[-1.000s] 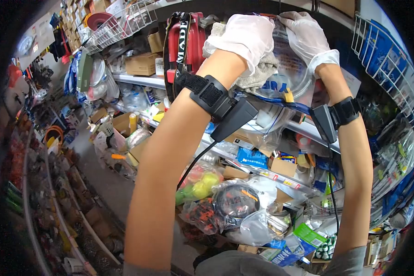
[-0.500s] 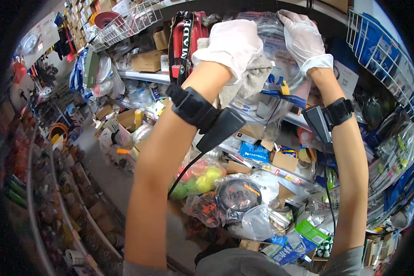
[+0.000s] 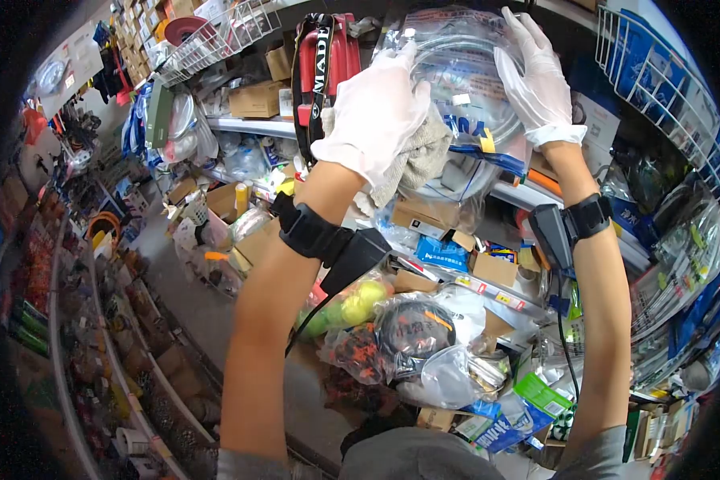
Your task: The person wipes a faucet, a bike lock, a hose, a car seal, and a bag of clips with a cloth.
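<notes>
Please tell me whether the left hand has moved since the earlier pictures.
Yes, the left hand has moved lower in the view and closer to the red case.

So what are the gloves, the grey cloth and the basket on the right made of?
Gloves: thin, matte rubber or plastic; skin shows through.
Grey cloth: probably knitted cotton, dull, judging by its coarse, soft folds.
Basket: likely white-coated metal wire, by its slim bars.

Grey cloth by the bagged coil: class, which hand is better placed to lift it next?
Probably the left hand: it overlaps the grey cloth in view. The right hand is open on the far side of the bagged coil.
</notes>
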Action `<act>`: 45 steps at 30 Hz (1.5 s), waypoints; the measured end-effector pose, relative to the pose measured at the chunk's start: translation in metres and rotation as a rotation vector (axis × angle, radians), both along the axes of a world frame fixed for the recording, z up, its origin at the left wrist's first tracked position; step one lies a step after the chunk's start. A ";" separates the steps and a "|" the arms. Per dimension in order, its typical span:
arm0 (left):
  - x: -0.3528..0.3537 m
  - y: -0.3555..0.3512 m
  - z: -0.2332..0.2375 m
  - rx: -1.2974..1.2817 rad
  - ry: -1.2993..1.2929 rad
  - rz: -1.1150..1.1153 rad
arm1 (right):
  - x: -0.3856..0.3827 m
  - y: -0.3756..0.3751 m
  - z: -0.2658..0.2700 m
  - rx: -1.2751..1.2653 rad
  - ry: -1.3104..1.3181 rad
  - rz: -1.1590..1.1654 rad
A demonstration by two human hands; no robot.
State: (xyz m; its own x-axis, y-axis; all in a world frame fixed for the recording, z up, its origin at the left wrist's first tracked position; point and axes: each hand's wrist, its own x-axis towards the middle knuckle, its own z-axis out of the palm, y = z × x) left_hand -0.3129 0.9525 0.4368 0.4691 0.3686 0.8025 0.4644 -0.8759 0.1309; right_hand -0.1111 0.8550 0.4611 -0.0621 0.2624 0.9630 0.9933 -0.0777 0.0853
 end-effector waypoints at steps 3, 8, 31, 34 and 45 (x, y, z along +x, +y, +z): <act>-0.010 -0.005 -0.007 -0.047 0.024 -0.019 | -0.005 -0.008 -0.009 0.025 -0.024 0.077; -0.031 -0.023 -0.033 -0.231 -0.084 0.003 | -0.008 -0.019 -0.025 0.045 0.014 -0.007; -0.156 -0.140 -0.317 -1.607 -0.701 -0.768 | -0.059 -0.070 -0.086 0.032 -0.026 0.086; -0.164 -0.150 -0.330 -1.531 -0.712 -0.668 | -0.062 -0.077 -0.091 0.057 -0.031 0.120; -0.197 -0.195 -0.360 -1.184 -0.465 -0.425 | -0.107 -0.176 -0.269 -0.360 0.690 0.241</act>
State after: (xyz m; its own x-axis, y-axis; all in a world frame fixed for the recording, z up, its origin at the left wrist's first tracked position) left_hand -0.5099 0.7577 0.0767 0.4928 0.8421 0.2190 -0.1078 -0.1907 0.9757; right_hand -0.2183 0.6790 0.1925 0.4198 0.6184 0.6643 0.8173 0.0608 -0.5731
